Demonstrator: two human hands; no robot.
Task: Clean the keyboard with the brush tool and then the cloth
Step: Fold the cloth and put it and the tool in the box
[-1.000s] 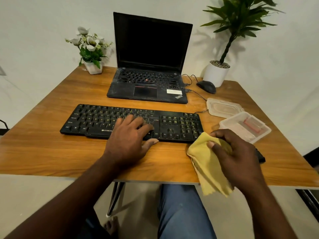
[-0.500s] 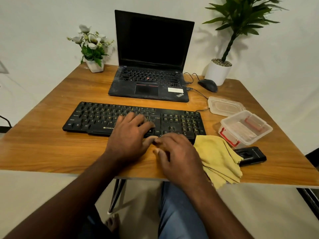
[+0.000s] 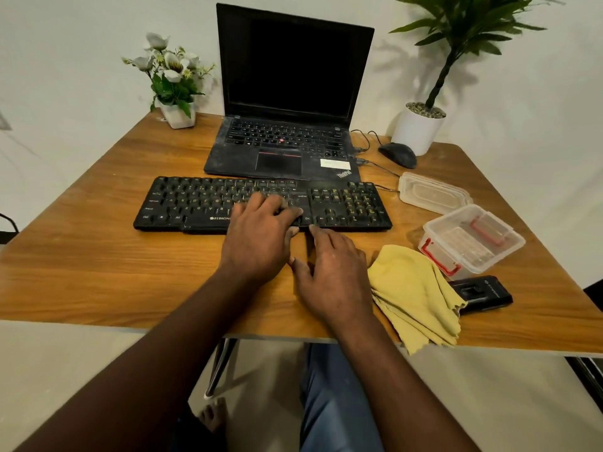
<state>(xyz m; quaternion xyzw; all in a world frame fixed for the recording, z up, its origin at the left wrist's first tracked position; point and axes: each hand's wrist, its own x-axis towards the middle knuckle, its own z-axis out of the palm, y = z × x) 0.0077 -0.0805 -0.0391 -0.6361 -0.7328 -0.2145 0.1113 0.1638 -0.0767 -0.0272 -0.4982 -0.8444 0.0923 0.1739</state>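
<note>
1. One brown wooden table (image 3: 81,256) holds everything. At its far left corner stands one small white square pot of white flowers (image 3: 178,117).
2. One long black plastic keyboard (image 3: 195,203) lies flat across the middle of the table, just in front of the laptop.
3. My left hand (image 3: 257,246) lies on the keyboard near its middle. Its fingers are spread a little and rest on the keys. It holds nothing.
4. One black laptop (image 3: 293,70) stands open behind the keyboard. Its screen is dark.
5. My right hand (image 3: 336,275) lies palm down on the table, just beside my left hand. Its fingers are loose and nearly straight, and one fingertip touches the front edge of the keyboard. It holds nothing too.
6. One soft yellow cloth (image 3: 414,298) lies crumpled on the table, right next to my right hand. One corner hangs over the near edge of the table.
7. One round black mouse (image 3: 398,154) sits near the far right corner. Beside it stands one tall green plant in a round white pot (image 3: 417,132).
8. One clear plastic lid (image 3: 430,194) lies to the right of the keyboard. One clear plastic box with red clips (image 3: 473,246) sits open just in front of the lid.
9. One flat black plastic tool (image 3: 483,293) lies just in front of the box. The cloth touches its left end. I cannot tell if it is the brush.
</note>
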